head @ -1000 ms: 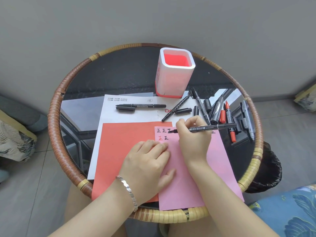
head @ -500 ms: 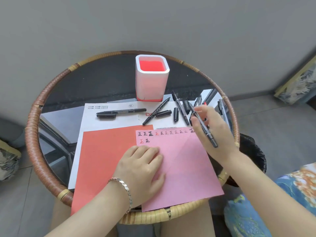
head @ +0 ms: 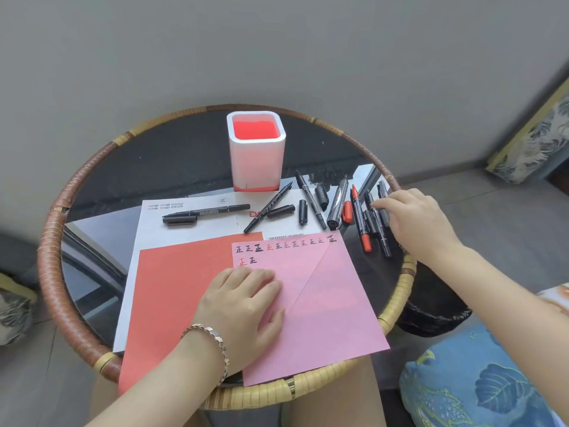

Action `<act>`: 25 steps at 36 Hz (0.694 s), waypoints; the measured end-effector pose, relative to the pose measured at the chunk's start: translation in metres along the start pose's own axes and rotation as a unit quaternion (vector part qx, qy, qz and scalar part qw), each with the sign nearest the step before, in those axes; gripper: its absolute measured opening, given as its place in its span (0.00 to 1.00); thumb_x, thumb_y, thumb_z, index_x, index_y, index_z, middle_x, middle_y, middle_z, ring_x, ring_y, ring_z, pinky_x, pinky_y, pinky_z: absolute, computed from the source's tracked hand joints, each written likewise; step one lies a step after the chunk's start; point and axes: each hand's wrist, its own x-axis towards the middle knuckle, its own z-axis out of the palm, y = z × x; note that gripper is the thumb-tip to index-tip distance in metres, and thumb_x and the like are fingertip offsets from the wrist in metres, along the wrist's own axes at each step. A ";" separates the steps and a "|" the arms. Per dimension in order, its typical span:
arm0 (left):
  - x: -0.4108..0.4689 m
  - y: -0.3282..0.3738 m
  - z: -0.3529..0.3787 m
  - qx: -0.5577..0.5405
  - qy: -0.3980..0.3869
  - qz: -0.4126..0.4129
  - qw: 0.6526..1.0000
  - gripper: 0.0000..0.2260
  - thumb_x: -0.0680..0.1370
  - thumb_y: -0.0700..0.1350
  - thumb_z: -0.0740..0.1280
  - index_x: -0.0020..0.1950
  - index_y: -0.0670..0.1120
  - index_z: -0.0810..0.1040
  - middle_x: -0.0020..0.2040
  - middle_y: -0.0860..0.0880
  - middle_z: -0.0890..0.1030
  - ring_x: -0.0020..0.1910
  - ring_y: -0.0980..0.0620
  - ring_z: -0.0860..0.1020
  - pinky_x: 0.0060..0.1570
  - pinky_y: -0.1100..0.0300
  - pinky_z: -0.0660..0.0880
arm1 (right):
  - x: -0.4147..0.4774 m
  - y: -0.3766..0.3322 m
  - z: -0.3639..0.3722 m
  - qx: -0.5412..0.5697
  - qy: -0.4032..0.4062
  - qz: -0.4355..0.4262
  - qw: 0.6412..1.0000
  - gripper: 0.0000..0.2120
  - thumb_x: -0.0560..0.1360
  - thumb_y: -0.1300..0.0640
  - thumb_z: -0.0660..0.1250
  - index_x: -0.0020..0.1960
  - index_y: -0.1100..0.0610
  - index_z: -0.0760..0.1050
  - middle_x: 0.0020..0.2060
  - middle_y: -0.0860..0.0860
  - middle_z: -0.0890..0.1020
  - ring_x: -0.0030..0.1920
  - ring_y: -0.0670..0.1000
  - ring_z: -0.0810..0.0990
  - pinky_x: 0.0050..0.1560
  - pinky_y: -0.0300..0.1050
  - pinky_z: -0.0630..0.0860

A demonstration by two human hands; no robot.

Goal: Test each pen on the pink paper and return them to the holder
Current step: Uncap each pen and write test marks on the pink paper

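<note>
The pink paper [head: 323, 303] lies at the table's front right, with rows of black and red test marks along its top edge. My left hand [head: 243, 306] rests flat on its left part, fingers apart. The white holder [head: 255, 155] with a red inside stands at the back and shows no pens in it. Several uncapped black pens, loose caps and a red pen [head: 360, 223] lie to the holder's right. My right hand [head: 418, 223] is over that group, fingertips on the upper end of a black pen [head: 381, 238] that lies against the table. Whether it grips the pen is unclear.
An orange-red sheet [head: 178, 288] and a white printed sheet [head: 191, 232] lie under the pink paper's left side. Another black pen [head: 209, 210] and its cap [head: 180, 220] sit on the white sheet. The round glass table has a wicker rim [head: 52, 241]. A black bin bag [head: 431, 312] stands at the right.
My right hand stopped writing on the pink paper, carried the black pen to the right and brought it down among the pens near the rim. My left hand stayed on the paper.
</note>
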 end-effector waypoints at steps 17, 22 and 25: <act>-0.001 0.000 0.000 0.003 -0.002 0.006 1.000 0.16 0.70 0.52 0.60 0.45 0.45 0.83 0.46 0.50 0.82 0.47 0.51 0.71 0.50 0.56 0.67 | 0.002 -0.008 -0.019 0.213 -0.111 0.307 0.921 0.20 0.70 0.61 0.64 0.62 0.58 0.71 0.55 0.56 0.78 0.48 0.53 0.74 0.44 0.43 0.70; -0.001 0.000 0.000 0.004 0.004 0.008 1.000 0.16 0.70 0.52 0.60 0.45 0.45 0.83 0.46 0.50 0.82 0.47 0.50 0.71 0.50 0.55 0.67 | 0.003 -0.010 -0.021 0.215 -0.114 0.315 0.917 0.20 0.72 0.58 0.64 0.63 0.59 0.71 0.57 0.57 0.78 0.46 0.52 0.72 0.45 0.41 0.68; 0.000 0.001 0.000 0.003 0.008 0.009 1.000 0.16 0.70 0.52 0.60 0.45 0.45 0.83 0.46 0.50 0.82 0.47 0.50 0.71 0.50 0.55 0.67 | 0.005 -0.013 -0.022 0.211 -0.119 0.315 0.918 0.21 0.72 0.58 0.65 0.64 0.60 0.70 0.57 0.57 0.77 0.45 0.51 0.72 0.43 0.41 0.68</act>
